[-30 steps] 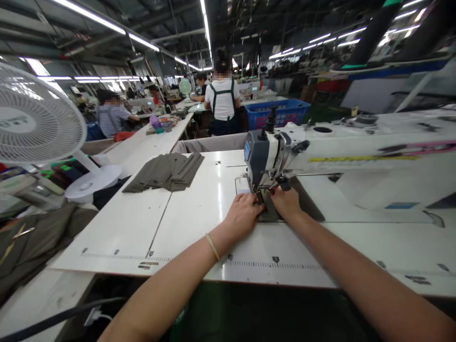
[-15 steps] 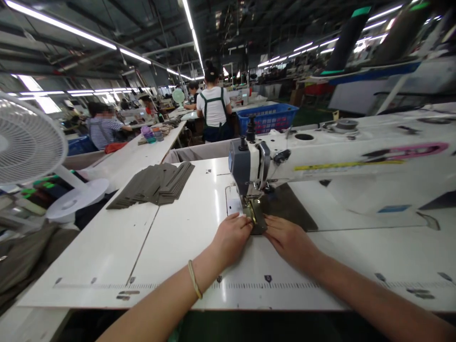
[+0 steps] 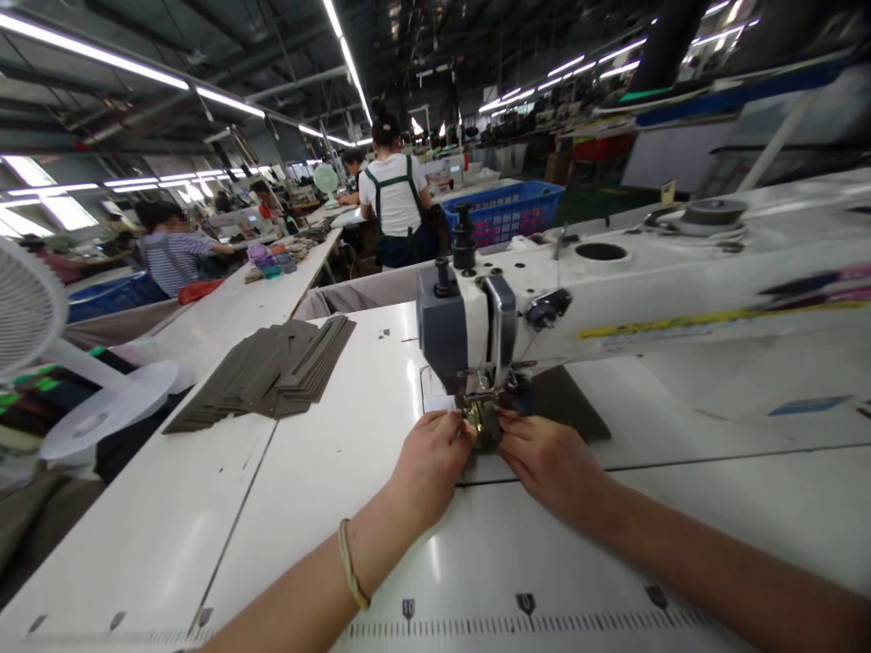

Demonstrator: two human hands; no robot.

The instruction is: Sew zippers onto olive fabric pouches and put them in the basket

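A white sewing machine (image 3: 490, 317) stands before me, its presser foot down close to a small dark grey-brown fabric piece (image 3: 488, 443). A shiny brass-coloured strip (image 3: 482, 415) shows at the needle area; I cannot tell whether it is a zipper or a metal guide. My left hand (image 3: 428, 461) is closed with its fingertips pinching the left edge of the fabric piece. On the opposite edge, my right hand (image 3: 556, 461) is closed too, its fingers pressed together on the fabric. Behind the needle, a larger dark fabric panel (image 3: 570, 408) lies flat, partly hidden by the machine head.
A fanned stack of dark fabric pieces (image 3: 265, 367) lies left on the white table (image 3: 354, 490), which has a printed ruler along its front. A white fan (image 3: 109, 399) stands at far left. Co-workers sit and stand beyond, near a blue basket (image 3: 523, 213).
The view has shifted closer to the machine. The small fabric piece has moved further in under the presser foot, both hands moving with it, and less of it shows between them.
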